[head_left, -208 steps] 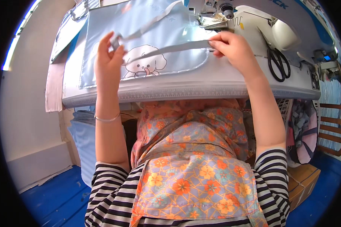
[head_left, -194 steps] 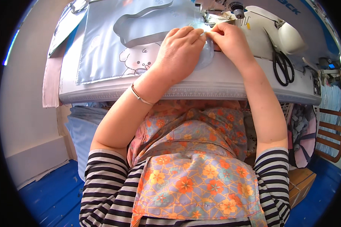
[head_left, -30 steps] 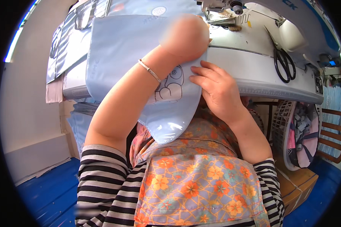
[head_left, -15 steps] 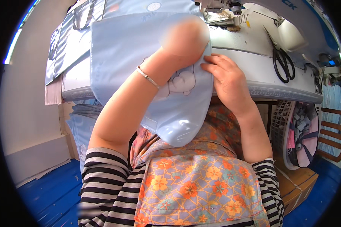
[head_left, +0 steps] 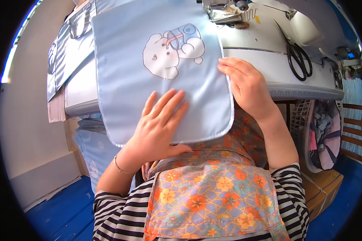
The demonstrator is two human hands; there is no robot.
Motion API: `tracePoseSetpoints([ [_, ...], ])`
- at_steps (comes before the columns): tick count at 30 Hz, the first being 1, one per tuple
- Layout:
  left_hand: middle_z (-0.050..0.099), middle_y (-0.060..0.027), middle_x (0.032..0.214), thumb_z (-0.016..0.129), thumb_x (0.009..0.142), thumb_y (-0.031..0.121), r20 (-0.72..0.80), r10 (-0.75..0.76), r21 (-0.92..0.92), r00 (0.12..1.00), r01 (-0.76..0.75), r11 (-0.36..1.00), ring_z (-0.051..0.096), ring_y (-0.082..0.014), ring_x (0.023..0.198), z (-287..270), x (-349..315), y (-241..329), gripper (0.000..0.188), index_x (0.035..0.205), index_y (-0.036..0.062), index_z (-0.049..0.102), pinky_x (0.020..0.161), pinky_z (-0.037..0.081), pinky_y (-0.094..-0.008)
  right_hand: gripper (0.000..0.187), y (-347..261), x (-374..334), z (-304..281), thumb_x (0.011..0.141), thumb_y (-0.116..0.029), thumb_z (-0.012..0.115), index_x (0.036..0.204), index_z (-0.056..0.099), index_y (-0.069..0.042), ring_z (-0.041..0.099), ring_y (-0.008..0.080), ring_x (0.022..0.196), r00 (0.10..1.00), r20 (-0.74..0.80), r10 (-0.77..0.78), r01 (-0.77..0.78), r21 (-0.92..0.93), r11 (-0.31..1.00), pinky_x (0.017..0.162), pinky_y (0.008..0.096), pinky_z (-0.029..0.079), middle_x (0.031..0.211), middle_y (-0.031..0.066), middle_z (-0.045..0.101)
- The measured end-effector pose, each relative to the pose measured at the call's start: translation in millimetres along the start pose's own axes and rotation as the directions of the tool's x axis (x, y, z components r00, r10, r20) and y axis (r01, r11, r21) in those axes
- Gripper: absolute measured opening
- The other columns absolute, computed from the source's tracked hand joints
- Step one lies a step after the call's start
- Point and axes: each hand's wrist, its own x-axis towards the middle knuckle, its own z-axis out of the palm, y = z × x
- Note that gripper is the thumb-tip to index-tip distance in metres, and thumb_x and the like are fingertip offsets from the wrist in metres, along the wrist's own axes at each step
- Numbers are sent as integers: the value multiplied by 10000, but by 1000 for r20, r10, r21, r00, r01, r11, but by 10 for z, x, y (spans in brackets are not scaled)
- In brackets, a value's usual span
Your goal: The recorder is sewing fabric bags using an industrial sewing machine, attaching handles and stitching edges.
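A light-blue fabric panel (head_left: 124, 80) with rounded corners and a printed white bear holding a cup lies over the sewing table's front edge and hangs toward my lap. My left hand (head_left: 159, 124) rests flat on its lower part, fingers spread and thumb out to the side. At the panel's right edge, my right hand (head_left: 245, 82) pinches the border, fingertips together on top; its thumb is hidden. Beyond the far right corner of the panel sits the sewing machine's needle area (head_left: 225, 10), only partly in view.
Black-handled scissors (head_left: 297, 60) lie on the white sewing table (head_left: 257, 60) at right. A basket of fabric scraps (head_left: 305, 136) stands on a cardboard box (head_left: 326, 193) below. Light-blue pieces (head_left: 88, 140) hang at left, under a clear-and-striped bag (head_left: 74, 52) on the tabletop.
My left hand has come back from the far edge toward me and spread on the panel. The folded panel now lies flatter, showing the whole bear. My right hand stays at the right edge.
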Motion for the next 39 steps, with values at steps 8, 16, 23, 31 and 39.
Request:
tracePoseSetpoints([
  [8, 467, -170, 1477, 651, 691, 18, -131, -144, 186, 981, 167, 968, 430, -342, 1386, -37, -136, -373, 701, 1380, 8, 523, 1162, 310, -512, 270, 30, 33, 28, 789, 84, 623, 1042, 693, 21, 658, 300, 1059, 999, -6, -33, 33, -70, 997, 929, 375, 555, 1117, 132, 691],
  [16, 600, -151, 1303, 569, 680, -107, -317, -131, 217, 939, 206, 954, 572, -348, 1219, -134, 34, -800, 592, 1256, 23, 623, 1010, 482, -436, 282, 58, 156, 80, 790, 83, 617, 1054, 696, 25, 658, 291, 1067, 998, 15, -55, 56, -132, 990, 945, 374, 547, 1121, 135, 694],
  [23, 631, -64, 1267, 573, 769, -98, -356, -176, 228, 918, 268, 936, 600, -297, 1174, -183, 293, -1165, 504, 1233, 83, 654, 972, 513, -397, 269, 168, 339, 145, 849, 45, 597, 1101, 683, 4, 650, 308, 1086, 999, 29, -25, 29, -156, 987, 952, 392, 529, 1159, 139, 686],
  [31, 648, -56, 1253, 575, 829, -48, -396, -118, 322, 911, 259, 911, 605, -278, 1181, -182, 515, -1433, 429, 1226, 84, 669, 983, 512, -378, 279, 338, 533, 241, 877, -13, 598, 1147, 667, 3, 632, 312, 1117, 998, 40, -42, 49, -207, 977, 980, 400, 512, 1183, 149, 674],
  [39, 664, -55, 1114, 578, 835, 54, -335, -47, 535, 941, 231, 813, 654, -238, 1008, -179, 502, -1115, 303, 1127, 61, 657, 848, 543, -347, 361, 411, 643, 321, 891, -66, 594, 1247, 623, -17, 586, 329, 1188, 996, 79, -40, 63, -309, 949, 1041, 418, 464, 1271, 170, 626],
])
